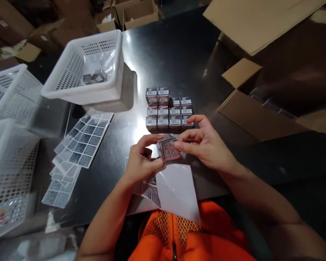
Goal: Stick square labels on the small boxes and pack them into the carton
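Small box, code-printed face up, is pinched between both hands above the table's near edge: left hand grips its left side, right hand closes fingertips on its right edge. Beneath lies a peeled sticker sheet. Just beyond stand the stacked boxes; further left, the white basket.

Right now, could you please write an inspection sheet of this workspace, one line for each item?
Surface: glossy black table, glare near the basket.
Job's things: small silver box with a code label, held between both hands; block of similar silver boxes behind it.
Clutter: sheets of grey code stickers; white backing sheet; white perforated plastic basket holding a few boxes.
Fingers: left hand and right hand both grip the box.
Cables: nothing seen.
Surroundings: brown cardboard cartons; more white baskets.
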`<act>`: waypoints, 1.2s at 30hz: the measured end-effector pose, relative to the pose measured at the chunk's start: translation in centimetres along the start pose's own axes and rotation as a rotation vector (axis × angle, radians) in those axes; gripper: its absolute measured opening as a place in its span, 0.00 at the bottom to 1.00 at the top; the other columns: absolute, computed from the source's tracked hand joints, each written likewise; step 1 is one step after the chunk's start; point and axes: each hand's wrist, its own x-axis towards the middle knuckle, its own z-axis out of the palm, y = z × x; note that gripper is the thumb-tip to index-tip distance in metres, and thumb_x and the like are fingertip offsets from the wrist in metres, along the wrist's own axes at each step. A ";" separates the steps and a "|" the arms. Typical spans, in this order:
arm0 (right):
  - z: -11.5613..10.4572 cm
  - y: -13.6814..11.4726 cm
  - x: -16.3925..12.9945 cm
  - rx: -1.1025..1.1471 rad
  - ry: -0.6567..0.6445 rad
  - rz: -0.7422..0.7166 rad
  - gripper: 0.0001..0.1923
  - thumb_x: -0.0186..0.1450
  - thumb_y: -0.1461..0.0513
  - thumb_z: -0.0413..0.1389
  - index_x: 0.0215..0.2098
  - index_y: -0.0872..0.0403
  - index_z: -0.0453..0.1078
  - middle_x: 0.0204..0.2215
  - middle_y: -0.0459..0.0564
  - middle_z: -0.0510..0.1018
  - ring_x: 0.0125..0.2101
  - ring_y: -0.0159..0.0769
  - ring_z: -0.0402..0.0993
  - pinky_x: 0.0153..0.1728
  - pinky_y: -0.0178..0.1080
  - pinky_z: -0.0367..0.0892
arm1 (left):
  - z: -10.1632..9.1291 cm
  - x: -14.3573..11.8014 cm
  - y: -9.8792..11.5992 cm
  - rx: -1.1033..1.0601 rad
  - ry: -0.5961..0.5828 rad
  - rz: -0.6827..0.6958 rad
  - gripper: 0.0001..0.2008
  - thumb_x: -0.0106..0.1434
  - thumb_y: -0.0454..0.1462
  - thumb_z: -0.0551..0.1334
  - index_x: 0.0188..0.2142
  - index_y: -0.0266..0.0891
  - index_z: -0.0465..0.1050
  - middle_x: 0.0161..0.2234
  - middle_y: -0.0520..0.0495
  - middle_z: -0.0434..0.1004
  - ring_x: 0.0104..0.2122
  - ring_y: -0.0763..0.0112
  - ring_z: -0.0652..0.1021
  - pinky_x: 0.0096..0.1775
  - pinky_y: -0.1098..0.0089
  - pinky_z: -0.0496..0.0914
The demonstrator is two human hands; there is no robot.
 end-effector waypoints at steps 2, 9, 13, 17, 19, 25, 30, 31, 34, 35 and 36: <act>-0.1 0.2 0.1 -0.012 0.016 0.003 0.35 0.55 0.59 0.75 0.46 0.48 0.55 0.26 0.36 0.80 0.22 0.27 0.72 0.23 0.29 0.63 | 0.1 0.0 -0.1 0.039 0.029 0.028 0.26 0.43 0.31 0.68 0.45 0.44 0.79 0.41 0.50 0.84 0.12 0.87 0.61 0.13 0.80 0.52; -0.8 -0.1 0.3 -0.015 -0.060 0.044 0.33 0.56 0.58 0.74 0.45 0.48 0.54 0.26 0.37 0.79 0.23 0.28 0.75 0.24 0.29 0.66 | 0.0 0.0 0.1 0.029 0.014 0.035 0.26 0.43 0.30 0.69 0.46 0.44 0.80 0.40 0.51 0.84 0.13 0.88 0.60 0.14 0.80 0.51; -0.2 0.2 -0.4 -0.054 -0.030 -0.045 0.30 0.60 0.58 0.71 0.45 0.47 0.53 0.28 0.37 0.80 0.25 0.29 0.78 0.26 0.30 0.70 | -0.2 0.0 0.2 0.093 0.052 0.077 0.26 0.44 0.31 0.69 0.46 0.44 0.80 0.39 0.52 0.84 0.14 0.87 0.60 0.15 0.80 0.52; 0.7 1.8 -1.5 -0.331 0.163 -0.363 0.23 0.67 0.62 0.66 0.47 0.45 0.55 0.33 0.39 0.79 0.36 0.32 0.82 0.33 0.33 0.76 | -0.2 -0.1 0.1 0.277 0.161 0.120 0.26 0.47 0.32 0.71 0.47 0.46 0.81 0.37 0.54 0.83 0.16 0.85 0.63 0.18 0.79 0.55; 1.0 2.6 -1.8 -0.476 0.209 -0.516 0.20 0.69 0.64 0.64 0.48 0.46 0.57 0.36 0.42 0.79 0.39 0.34 0.83 0.37 0.36 0.79 | -0.1 -0.2 0.0 0.351 0.207 0.125 0.25 0.48 0.33 0.71 0.48 0.46 0.81 0.37 0.54 0.83 0.18 0.82 0.66 0.19 0.78 0.58; 1.5 3.0 -1.8 -0.687 0.242 -0.730 0.14 0.69 0.66 0.62 0.42 0.46 0.61 0.34 0.47 0.79 0.35 0.39 0.83 0.36 0.42 0.81 | 0.0 -0.5 -0.2 0.468 0.256 0.150 0.25 0.50 0.35 0.73 0.49 0.47 0.80 0.38 0.53 0.83 0.24 0.74 0.75 0.24 0.74 0.65; 2.0 1.7 -2.5 -0.519 0.374 -0.817 0.20 0.65 0.71 0.64 0.38 0.46 0.57 0.33 0.43 0.80 0.32 0.37 0.82 0.39 0.44 0.80 | -1.3 0.6 -0.4 0.418 0.373 0.021 0.23 0.48 0.35 0.73 0.46 0.46 0.79 0.38 0.52 0.84 0.22 0.75 0.74 0.23 0.75 0.64; 1.9 1.3 -2.6 -0.480 0.394 -0.817 0.21 0.65 0.71 0.65 0.39 0.46 0.58 0.32 0.41 0.79 0.32 0.36 0.81 0.41 0.44 0.79 | -1.5 0.8 -0.3 0.350 0.364 -0.017 0.23 0.48 0.35 0.73 0.46 0.46 0.78 0.39 0.52 0.84 0.20 0.77 0.72 0.21 0.76 0.62; 0.9 0.3 -2.0 -0.369 0.304 -0.607 0.22 0.64 0.66 0.68 0.42 0.45 0.59 0.30 0.38 0.80 0.32 0.34 0.81 0.44 0.42 0.77 | -1.5 1.0 0.1 0.108 0.207 -0.092 0.27 0.45 0.34 0.72 0.47 0.44 0.76 0.40 0.51 0.84 0.14 0.82 0.66 0.15 0.77 0.55; 0.4 0.1 -1.7 -0.310 0.235 -0.485 0.23 0.63 0.64 0.69 0.43 0.46 0.59 0.29 0.37 0.80 0.33 0.34 0.82 0.44 0.41 0.77 | -1.3 0.9 0.2 0.056 0.147 -0.097 0.27 0.44 0.33 0.71 0.47 0.44 0.76 0.41 0.51 0.84 0.13 0.83 0.65 0.14 0.78 0.55; 0.0 0.0 -1.3 -0.244 0.167 -0.362 0.24 0.63 0.62 0.70 0.44 0.46 0.58 0.28 0.37 0.80 0.35 0.35 0.82 0.43 0.40 0.76 | -1.1 0.8 0.2 0.025 0.097 -0.096 0.27 0.44 0.32 0.70 0.47 0.43 0.76 0.41 0.51 0.84 0.13 0.84 0.64 0.14 0.78 0.54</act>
